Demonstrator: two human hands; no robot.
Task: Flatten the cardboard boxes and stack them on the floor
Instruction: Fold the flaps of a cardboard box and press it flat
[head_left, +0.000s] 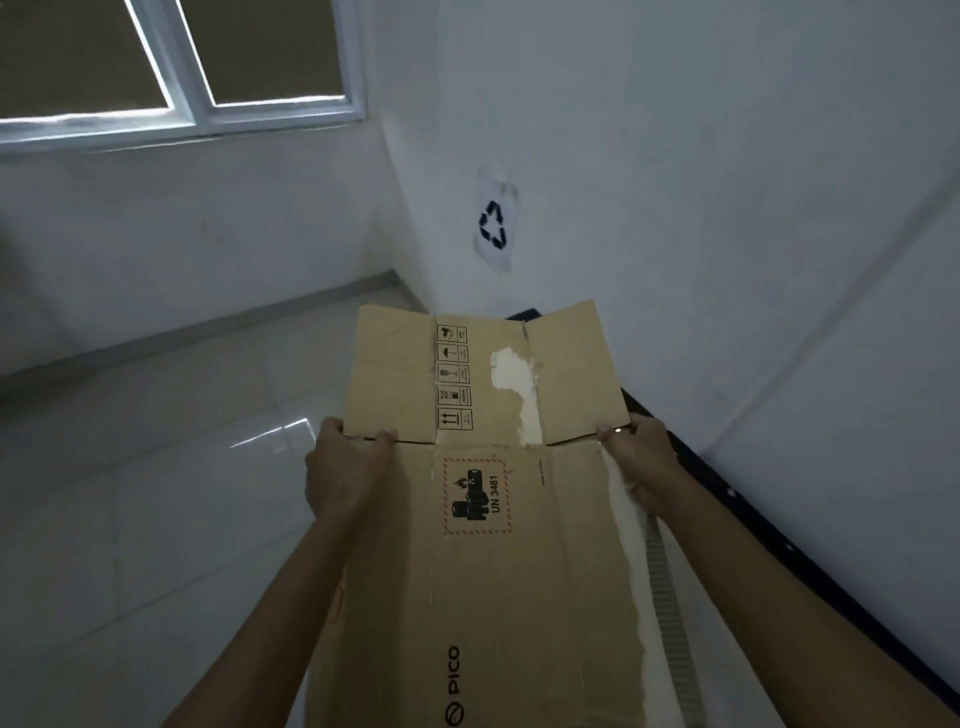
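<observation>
Left hand at nine o'clock and right hand at three clamped on the flattened PICO cardboard box, likely keeping it flat for lowering to the tiled floor.

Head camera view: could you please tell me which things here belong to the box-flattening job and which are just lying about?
Job:
- cardboard box, flattened, held out over the floor
- left hand, gripping its left edge
- right hand, gripping its right edge

Lying about:
- recycling sign on the wall
- window
- black strip along the wall

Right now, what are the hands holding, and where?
A flattened cardboard box: left hand grips its left edge, right hand its right edge, beside the flaps' fold.
</observation>
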